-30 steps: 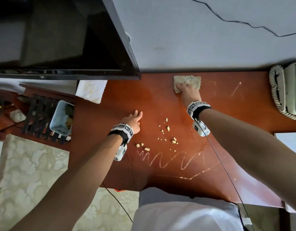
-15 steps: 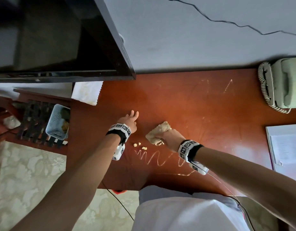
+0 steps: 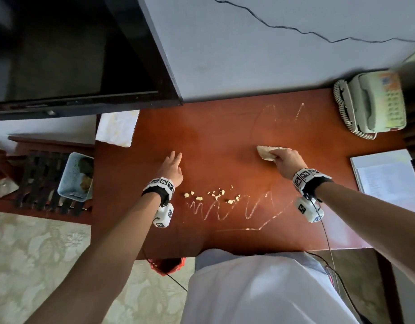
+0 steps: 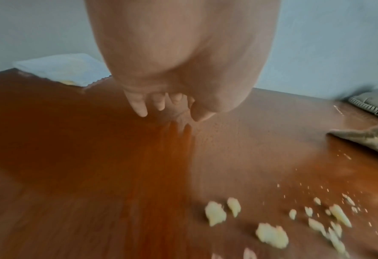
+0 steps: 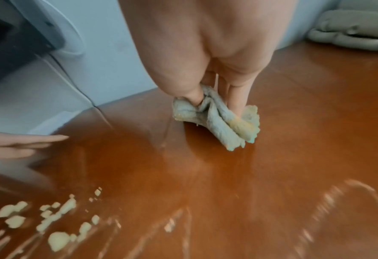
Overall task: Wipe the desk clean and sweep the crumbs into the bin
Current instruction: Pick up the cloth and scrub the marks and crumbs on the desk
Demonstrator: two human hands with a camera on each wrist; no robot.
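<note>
Spreading between both hands, the desk (image 3: 213,136) carries crumbs (image 3: 213,195) just right of the flat, relaxed left hand (image 3: 171,168). Beyond them, the right hand (image 3: 287,161) clutches the bunched cloth (image 3: 266,152). A careless sweep could scatter crumbs past the bin (image 3: 75,176), left of the left hand.

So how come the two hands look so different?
The right hand pinches a bunched cloth against the desk; the left hand holds nothing. Right fingers curl; left fingers lie straight. The left hand sits nearer the crumbs. Both wear wrist bands.
</note>
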